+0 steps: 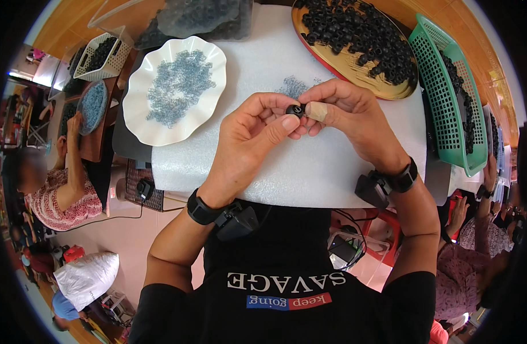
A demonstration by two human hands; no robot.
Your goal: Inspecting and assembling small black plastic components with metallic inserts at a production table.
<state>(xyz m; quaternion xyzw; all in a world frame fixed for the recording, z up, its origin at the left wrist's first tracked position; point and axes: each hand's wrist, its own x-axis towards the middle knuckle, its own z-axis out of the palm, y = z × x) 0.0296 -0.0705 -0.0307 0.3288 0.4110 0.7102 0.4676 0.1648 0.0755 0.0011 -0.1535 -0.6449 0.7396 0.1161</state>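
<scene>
Sitting at the upper left of the frame, a white scalloped plate (pixel 138 100) carries a heap of small pale blue rings (pixel 177 86), well apart from the hands. Moving toward the centre, the left hand (pixel 249 132) comes up from the lower edge with its thumb and forefinger closed toward the small black ring-shaped part (pixel 296 110), which sits just above the thumb tip. That part lies right between the two hands, at the centre of the frame over the white foam mat (pixel 309 166). The right hand (pixel 349 114), its bandaged fingertip touching the part, pinches it from the right side. Both hands are about equally near it; the opening seems to face up toward the camera, though it is too small to be sure. A few loose blue rings (pixel 292 86) lie just beyond the fingers. Farther right are the gold tray (pixel 355 71) of black parts and a green basket (pixel 447 86).
</scene>
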